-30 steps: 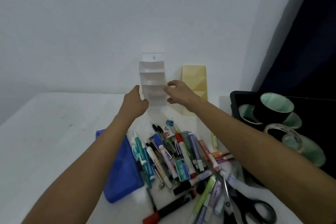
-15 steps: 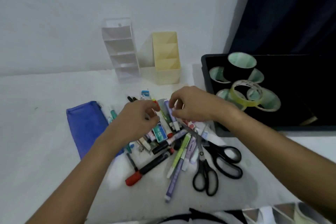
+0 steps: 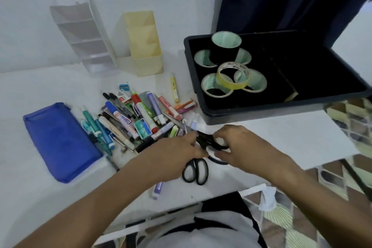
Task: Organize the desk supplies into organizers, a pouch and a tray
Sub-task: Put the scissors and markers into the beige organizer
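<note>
Nearest me, my left hand (image 3: 177,155) and right hand (image 3: 241,147) both curl their fingers around black scissors (image 3: 196,169) on the white counter (image 3: 40,197), so each grip is closed on them, though I cannot tell which pair each hand has. Just past my hands lies a pile of pens (image 3: 132,117), with a blue pouch (image 3: 60,141) flat to its left. Farthest back stand a clear organizer (image 3: 80,34) and a yellow organizer (image 3: 143,44), and to the right a black tray (image 3: 193,78) holds tape rolls (image 3: 233,75).
</note>
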